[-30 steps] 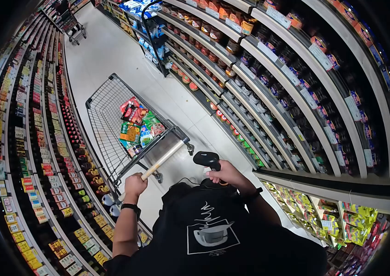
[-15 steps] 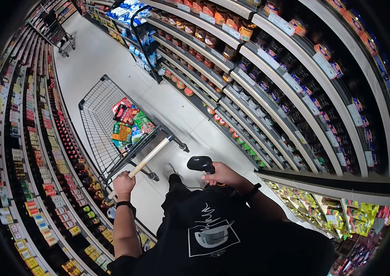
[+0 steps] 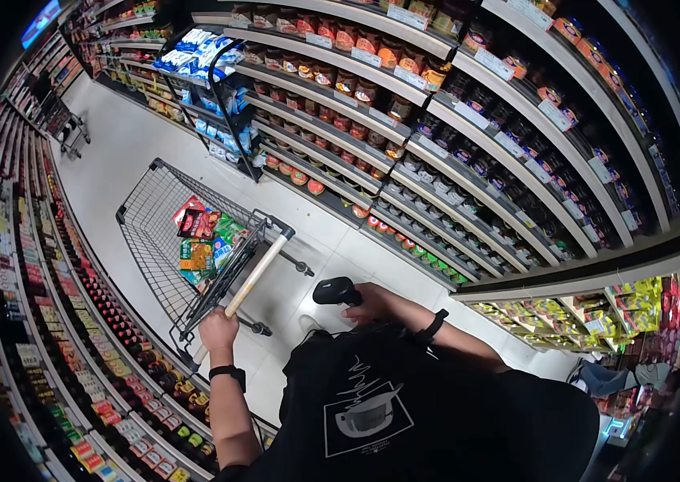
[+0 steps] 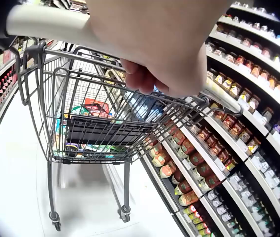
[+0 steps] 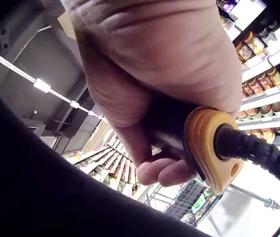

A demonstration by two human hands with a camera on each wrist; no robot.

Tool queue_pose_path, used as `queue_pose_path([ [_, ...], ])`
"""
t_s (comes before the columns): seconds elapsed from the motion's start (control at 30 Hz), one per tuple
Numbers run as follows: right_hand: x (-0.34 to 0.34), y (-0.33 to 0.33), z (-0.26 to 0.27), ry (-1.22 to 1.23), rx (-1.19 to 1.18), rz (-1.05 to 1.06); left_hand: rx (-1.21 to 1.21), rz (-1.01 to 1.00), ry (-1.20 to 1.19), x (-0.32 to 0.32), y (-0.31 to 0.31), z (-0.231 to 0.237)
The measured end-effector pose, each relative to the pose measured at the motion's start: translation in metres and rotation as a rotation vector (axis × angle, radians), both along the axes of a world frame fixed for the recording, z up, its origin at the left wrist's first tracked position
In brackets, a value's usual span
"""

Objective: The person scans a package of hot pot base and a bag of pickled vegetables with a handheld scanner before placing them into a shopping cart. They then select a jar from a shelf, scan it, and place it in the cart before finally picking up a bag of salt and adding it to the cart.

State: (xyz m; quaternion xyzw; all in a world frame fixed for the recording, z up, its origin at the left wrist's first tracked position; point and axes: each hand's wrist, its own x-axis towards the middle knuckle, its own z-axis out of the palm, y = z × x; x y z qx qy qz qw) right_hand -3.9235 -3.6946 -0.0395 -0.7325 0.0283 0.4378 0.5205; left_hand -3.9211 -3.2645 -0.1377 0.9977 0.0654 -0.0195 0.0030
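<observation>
My left hand [image 3: 218,330] grips the pale handle bar [image 3: 257,273] of a wire shopping cart [image 3: 165,210]; in the left wrist view its fingers [image 4: 142,79] curl round the bar [image 4: 48,23]. Colourful packets [image 3: 200,251] lie in the cart. My right hand [image 3: 372,304] holds a black handheld scanner [image 3: 337,291], head pointing left, beside the cart's handle. The right wrist view shows fingers [image 5: 167,172] wrapped round its dark grip, with a yellow-orange end cap [image 5: 211,148] and a coiled black cable [image 5: 263,154].
Shelves of jars [image 3: 332,80] run along the right, shelves of bottles and packs [image 3: 91,321] along the left. A black rack [image 3: 223,120] with blue-white bags stands ahead. Another cart [image 3: 67,128] is farther up the aisle. Someone in jeans [image 3: 609,379] is at the lower right.
The view has turned right, so the cart and far aisle appear farther left. The scanner has shifted slightly left in view. Both hands keep their hold. The person at the lower right has come into view.
</observation>
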Motion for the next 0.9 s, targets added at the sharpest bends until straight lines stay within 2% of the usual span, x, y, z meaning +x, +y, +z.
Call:
queue_pose_path([
  [0.1,0.004,0.032,0.021,-0.024,-0.026,-0.05,-0.039,-0.051,-0.019,0.018,0.028,-0.007],
  [0.2,0.007,0.051,0.039,-0.149,-0.06,-0.014,-0.05,-0.065,-0.013,0.037,0.045,-0.005],
  [0.5,0.028,0.078,0.012,0.021,0.015,-0.101,-0.042,-0.028,-0.031,0.08,0.075,0.0],
  [0.63,0.041,0.091,0.005,-0.037,0.057,-0.108,-0.019,-0.021,-0.026,0.092,0.087,0.001],
  [0.7,0.056,0.095,0.013,-0.044,0.032,-0.091,-0.007,0.001,-0.01,0.1,0.089,0.005],
  [0.8,0.082,0.1,-0.006,-0.057,0.071,-0.116,-0.006,0.025,-0.01,0.109,0.093,0.006],
  [0.9,0.123,0.109,0.005,-0.014,-0.028,-0.012,0.007,0.013,-0.026,0.118,0.101,0.005],
])
